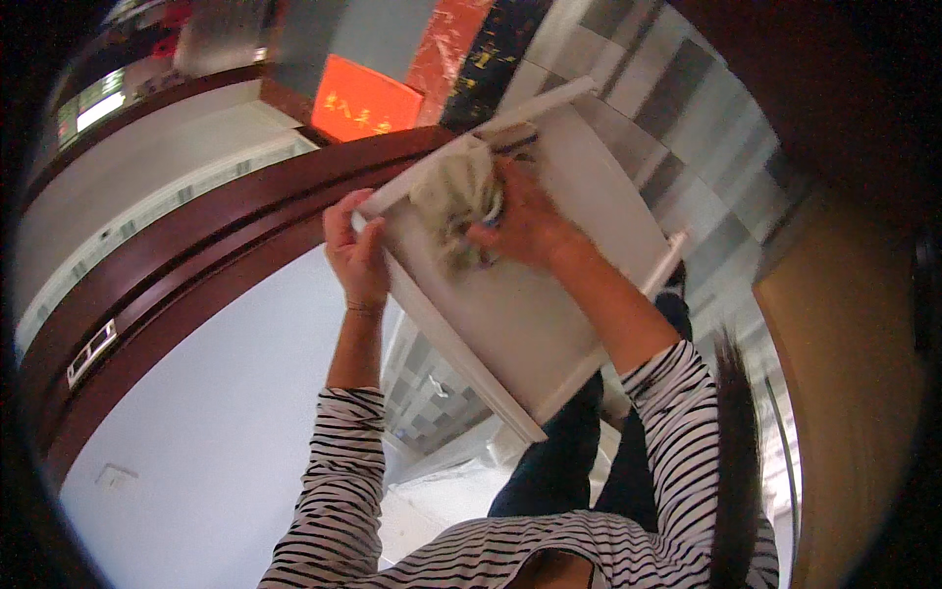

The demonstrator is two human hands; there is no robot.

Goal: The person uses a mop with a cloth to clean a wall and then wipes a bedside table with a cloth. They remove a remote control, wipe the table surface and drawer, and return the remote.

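Observation:
A white shallow drawer or tray (pixel 510 339) with raised sides is held tilted in front of me. Its far left corner is gripped by my left hand (pixel 356 250), the fingers wrapped over the rim. Inside, my right hand (pixel 525 216) is closed on a crumpled pale green cloth (pixel 459 187), which lies against the inner surface near the far side. Part of the cloth and some of the right hand's fingers are blurred or hidden.
A dark red wooden door frame (pixel 226 226) curves along the left, beside a white wall (pixel 216 393). An orange-red paper (pixel 363 98) lies beyond the drawer. Grey patterned floor tiles (pixel 677 108) spread at the far right. A tan panel (pixel 834 324) stands at the right.

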